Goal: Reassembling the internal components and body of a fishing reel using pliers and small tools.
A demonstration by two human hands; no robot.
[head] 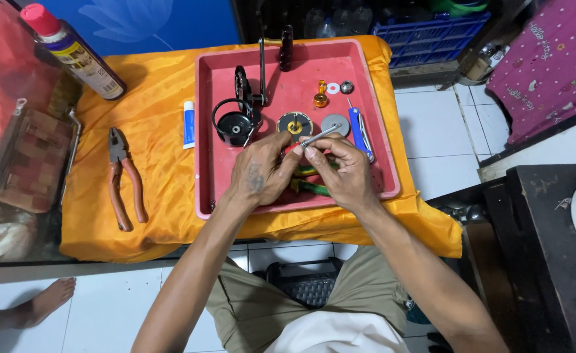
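Note:
Both my hands meet over the front of a red plastic tray (211,72). My left hand (258,175) pinches a small part at its fingertips; what it is I cannot tell. My right hand (341,171) grips a thin metal rod (320,136) that points up and to the right. Green and yellow tool handles (309,188) lie under my hands. In the tray lie a black fishing-reel body (234,123), a round black and gold disc (294,123), a grey disc (335,123), a gold fitting (320,95), a steel ball (346,86) and a blue-handled tool (358,131).
The tray rests on an orange cloth (150,98). On the cloth lie pliers with brown grips (123,180) and a small white and blue tube (189,124). A spray can with a red cap (73,51) stands at the far left. A bare foot (43,304) rests on the white tiled floor.

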